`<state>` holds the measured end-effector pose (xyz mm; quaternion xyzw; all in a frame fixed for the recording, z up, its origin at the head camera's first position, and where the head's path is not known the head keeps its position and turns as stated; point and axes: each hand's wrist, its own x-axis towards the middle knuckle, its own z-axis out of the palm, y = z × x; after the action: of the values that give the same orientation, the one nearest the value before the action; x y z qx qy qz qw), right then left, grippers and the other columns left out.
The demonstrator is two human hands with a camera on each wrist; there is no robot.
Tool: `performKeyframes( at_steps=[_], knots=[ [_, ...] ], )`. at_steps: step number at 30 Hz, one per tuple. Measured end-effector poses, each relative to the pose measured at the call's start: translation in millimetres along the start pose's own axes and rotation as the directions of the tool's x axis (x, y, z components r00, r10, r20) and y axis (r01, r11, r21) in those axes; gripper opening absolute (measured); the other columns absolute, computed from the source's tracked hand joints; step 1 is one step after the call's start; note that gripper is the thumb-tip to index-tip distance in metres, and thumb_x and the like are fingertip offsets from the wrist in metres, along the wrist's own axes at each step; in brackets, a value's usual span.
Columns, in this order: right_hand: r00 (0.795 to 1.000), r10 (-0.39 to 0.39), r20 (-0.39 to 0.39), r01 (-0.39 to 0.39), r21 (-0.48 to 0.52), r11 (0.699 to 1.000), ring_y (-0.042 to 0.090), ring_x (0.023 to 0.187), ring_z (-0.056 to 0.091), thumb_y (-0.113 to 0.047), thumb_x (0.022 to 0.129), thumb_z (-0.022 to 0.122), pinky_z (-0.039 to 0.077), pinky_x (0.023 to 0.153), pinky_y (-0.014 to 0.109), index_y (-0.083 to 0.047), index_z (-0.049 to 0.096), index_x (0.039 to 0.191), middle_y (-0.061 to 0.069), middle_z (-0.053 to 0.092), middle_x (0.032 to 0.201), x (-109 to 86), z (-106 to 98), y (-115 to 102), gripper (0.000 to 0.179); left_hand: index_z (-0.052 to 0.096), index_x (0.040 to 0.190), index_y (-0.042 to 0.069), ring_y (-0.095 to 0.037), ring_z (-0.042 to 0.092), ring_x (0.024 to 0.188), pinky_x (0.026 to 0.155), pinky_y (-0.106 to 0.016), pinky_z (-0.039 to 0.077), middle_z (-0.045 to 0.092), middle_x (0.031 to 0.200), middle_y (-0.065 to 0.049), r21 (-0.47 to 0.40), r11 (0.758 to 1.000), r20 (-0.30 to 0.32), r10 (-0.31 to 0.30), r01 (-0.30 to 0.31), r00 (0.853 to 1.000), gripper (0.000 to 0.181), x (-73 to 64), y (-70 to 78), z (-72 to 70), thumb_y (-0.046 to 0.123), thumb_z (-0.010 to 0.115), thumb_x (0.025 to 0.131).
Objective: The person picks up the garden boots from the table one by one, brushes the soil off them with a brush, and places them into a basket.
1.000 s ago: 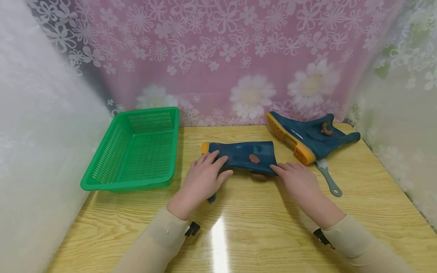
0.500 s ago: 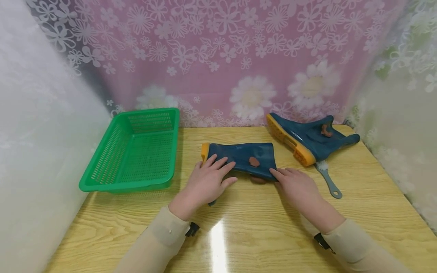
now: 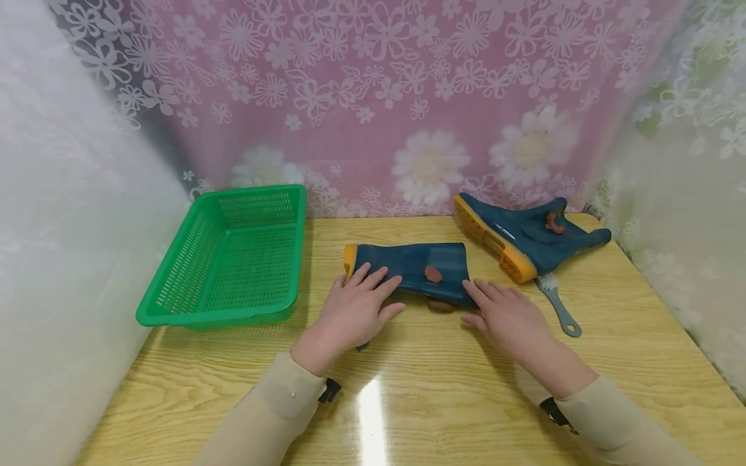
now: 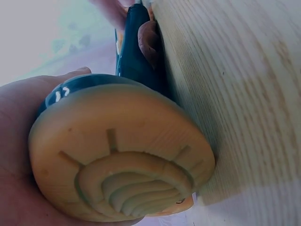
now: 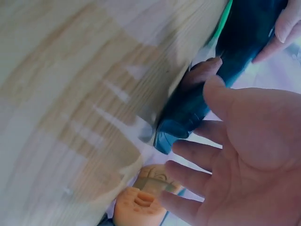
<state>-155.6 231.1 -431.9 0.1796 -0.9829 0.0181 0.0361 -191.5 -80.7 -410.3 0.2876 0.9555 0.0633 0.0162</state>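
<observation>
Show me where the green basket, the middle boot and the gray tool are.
Green basket (image 3: 218, 318): head view, on its front rim.
Middle boot (image 3: 410, 262): head view, on its dark blue shaft.
Gray tool (image 3: 559, 307): head view, on its handle.

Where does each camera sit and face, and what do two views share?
Head: on the head, facing forward and down over the table; left hand, right hand and sleeves show.
Left wrist: on that wrist, facing near boot, orange sole foremost; left hand shows, right hand partly.
Right wrist: on that wrist, facing table and near boot; right hand shows, left hand partly.
Both wrist views share that boot.
</observation>
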Motion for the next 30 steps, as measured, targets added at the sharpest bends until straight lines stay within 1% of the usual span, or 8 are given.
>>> performKeyframes(
  at_steps=[2, 5, 11, 17, 21, 26, 30],
  knots=[
    [1.000, 0.003, -0.029, -0.004, -0.001, 1.000, 0.050, 0.148, 0.051, -0.044, 0.110, 0.069, 0.040, 0.120, 0.068, -0.002, 0.050, 0.165, 0.027, 0.053, 0.162, -4.4, -3, 4, 0.071, 0.042, 0.172, 0.032, -0.035, 0.023, 0.167, 0.126, -0.070, 0.028, 0.036, 0.178, -0.002, 0.001, 1.000, -0.003, -0.003, 0.003, 1.000, 0.065, 0.1, 0.2, 0.6, 0.063, 0.042, 0.115],
    [0.998, 0.031, -0.061, -0.031, -0.003, 1.000, 0.051, 0.151, 0.047, -0.045, 0.109, 0.069, 0.036, 0.121, 0.070, 0.000, 0.048, 0.165, 0.028, 0.049, 0.165, -13.7, -7, 13, 0.075, 0.042, 0.172, 0.033, -0.035, 0.023, 0.167, 0.126, -0.071, 0.028, 0.036, 0.178, -0.001, 0.005, 1.000, -0.002, -0.012, 0.012, 1.000, 0.065, 0.3, 0.4, 2.0, 0.063, 0.041, 0.115],
    [0.990, 0.118, -0.073, -0.117, 0.020, 0.993, 0.054, 0.152, 0.042, -0.049, 0.111, 0.065, 0.030, 0.121, 0.076, 0.001, 0.037, 0.170, 0.030, 0.044, 0.168, -29.9, -11, 42, 0.082, 0.041, 0.173, 0.034, -0.035, 0.022, 0.168, 0.126, -0.071, 0.028, 0.035, 0.179, -0.001, 0.019, 0.999, -0.006, -0.028, 0.028, 1.000, 0.066, 1.0, 0.8, 3.0, 0.066, 0.038, 0.114],
    [0.977, 0.215, 0.018, -0.215, 0.028, 0.976, 0.062, 0.151, 0.035, -0.057, 0.115, 0.051, 0.024, 0.119, 0.081, 0.005, 0.026, 0.172, 0.037, 0.034, 0.169, -43.2, -8, 80, 0.088, 0.039, 0.173, 0.035, -0.034, 0.022, 0.168, 0.126, -0.071, 0.029, 0.035, 0.179, -0.001, 0.036, 0.999, -0.007, -0.026, 0.026, 1.000, 0.068, 0.4, 1.9, 2.5, 0.067, 0.038, 0.114],
    [0.970, 0.238, 0.059, -0.240, 0.039, 0.970, 0.066, 0.147, 0.036, -0.056, 0.117, 0.047, 0.028, 0.115, 0.082, 0.012, 0.027, 0.169, 0.043, 0.033, 0.164, -48.6, -6, 101, 0.087, 0.038, 0.174, 0.034, -0.035, 0.022, 0.168, 0.126, -0.072, 0.028, 0.034, 0.179, -0.002, 0.041, 0.999, -0.012, -0.022, 0.023, 1.000, 0.069, 0.1, 1.9, 3.1, 0.068, 0.038, 0.113],
    [0.955, 0.269, 0.126, -0.273, 0.016, 0.962, 0.068, 0.145, 0.035, -0.058, 0.117, 0.045, 0.033, 0.112, 0.082, 0.018, 0.029, 0.164, 0.049, 0.032, 0.160, -52.4, -6, 117, 0.091, 0.037, 0.174, 0.033, -0.034, 0.022, 0.168, 0.126, -0.073, 0.027, 0.033, 0.180, -0.002, 0.055, 0.998, -0.019, -0.018, 0.019, 1.000, 0.070, -0.5, 3.4, 2.9, 0.068, 0.039, 0.113],
    [0.944, 0.296, 0.148, -0.298, -0.007, 0.954, 0.069, 0.142, 0.036, -0.059, 0.117, 0.045, 0.033, 0.110, 0.084, 0.018, 0.033, 0.161, 0.048, 0.036, 0.157, -55.2, -6, 123, 0.090, 0.037, 0.175, 0.033, -0.035, 0.023, 0.168, 0.126, -0.073, 0.027, 0.033, 0.179, -0.003, 0.074, 0.997, -0.026, -0.007, 0.009, 1.000, 0.071, -1.1, 4.8, 3.8, 0.068, 0.039, 0.113]
  ],
)
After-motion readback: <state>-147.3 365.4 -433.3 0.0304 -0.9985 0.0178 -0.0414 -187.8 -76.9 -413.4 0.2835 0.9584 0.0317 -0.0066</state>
